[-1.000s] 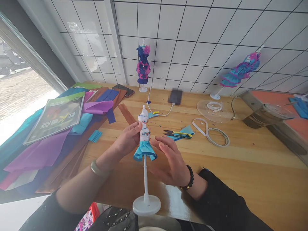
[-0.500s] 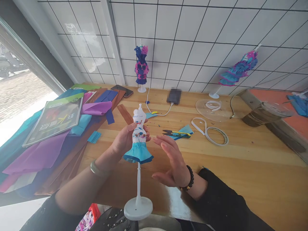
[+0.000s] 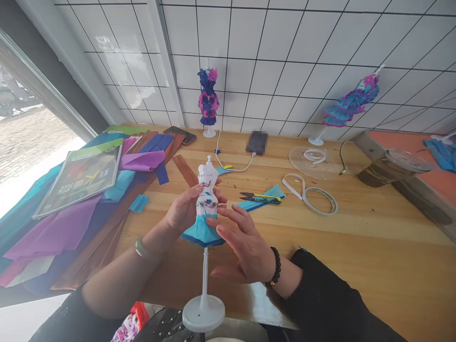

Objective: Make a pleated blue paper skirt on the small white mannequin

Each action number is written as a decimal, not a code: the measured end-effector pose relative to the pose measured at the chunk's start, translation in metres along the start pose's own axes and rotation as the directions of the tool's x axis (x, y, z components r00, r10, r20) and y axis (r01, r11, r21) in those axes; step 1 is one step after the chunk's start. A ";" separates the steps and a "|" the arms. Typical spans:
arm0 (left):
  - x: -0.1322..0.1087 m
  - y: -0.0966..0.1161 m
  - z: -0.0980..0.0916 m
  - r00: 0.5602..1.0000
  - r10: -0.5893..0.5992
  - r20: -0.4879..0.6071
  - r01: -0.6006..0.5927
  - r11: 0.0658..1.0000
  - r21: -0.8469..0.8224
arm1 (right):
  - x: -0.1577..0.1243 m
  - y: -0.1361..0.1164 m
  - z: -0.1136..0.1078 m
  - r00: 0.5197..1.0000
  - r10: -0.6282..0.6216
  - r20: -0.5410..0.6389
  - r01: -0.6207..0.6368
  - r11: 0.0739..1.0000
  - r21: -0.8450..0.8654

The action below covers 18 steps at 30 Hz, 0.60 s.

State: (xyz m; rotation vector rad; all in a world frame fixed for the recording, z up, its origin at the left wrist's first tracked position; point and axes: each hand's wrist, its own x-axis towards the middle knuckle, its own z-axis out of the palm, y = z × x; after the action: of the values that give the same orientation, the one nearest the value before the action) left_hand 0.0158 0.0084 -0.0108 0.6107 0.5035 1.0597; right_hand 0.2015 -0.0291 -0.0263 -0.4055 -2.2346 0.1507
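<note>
My left hand (image 3: 183, 206) is closed around the upper body of a small white dress form (image 3: 207, 176), fingers behind it and thumb at its side. The form stands upright on a thin post above a round white base (image 3: 204, 313), near the table's front edge. Around its hips sits a blue ruffled paper skirt (image 3: 200, 231) with a darker hem. My right hand (image 3: 245, 244) is open, its fingers stretched out, and its fingertips touch the upper right part of the skirt. Yellow-and-black scissors (image 3: 261, 197) lie on blue paper scraps (image 3: 276, 192) beyond my right hand.
Colored paper sheets (image 3: 67, 228) and a packet (image 3: 80, 175) cover the left side. A tape roll (image 3: 320, 201) lies at right, near a lidded drink cup (image 3: 392, 166). Two dressed forms, one upright (image 3: 208, 99) and one leaning (image 3: 352, 102), stand by the tiled wall.
My right hand has moved left and its fingertips now touch the skirt. The left hand keeps its hold, and the form has shifted slightly down.
</note>
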 end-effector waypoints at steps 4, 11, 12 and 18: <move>0.000 0.000 0.000 1.000 0.013 0.000 -0.013 1.000 0.010 | 0.001 -0.001 -0.001 1.000 0.002 -0.015 -0.002 1.000 -0.020; 0.000 0.003 0.003 1.000 -0.004 0.000 0.004 0.996 -0.088 | -0.002 0.003 -0.001 0.995 0.078 -0.053 -0.075 0.995 0.058; 0.000 0.003 0.003 1.000 -0.010 0.006 0.011 0.995 -0.097 | -0.002 0.004 -0.001 0.996 0.081 -0.043 -0.079 0.995 0.058; 0.000 0.001 0.002 1.000 0.016 -0.005 -0.016 0.998 -0.064 | 0.000 0.001 0.001 0.999 0.051 0.014 -0.052 0.998 0.020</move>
State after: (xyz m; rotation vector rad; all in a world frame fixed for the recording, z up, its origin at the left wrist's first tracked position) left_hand 0.0162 0.0086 -0.0087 0.5568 0.4680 1.0886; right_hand 0.2014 -0.0284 -0.0274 -0.4523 -2.2352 0.2038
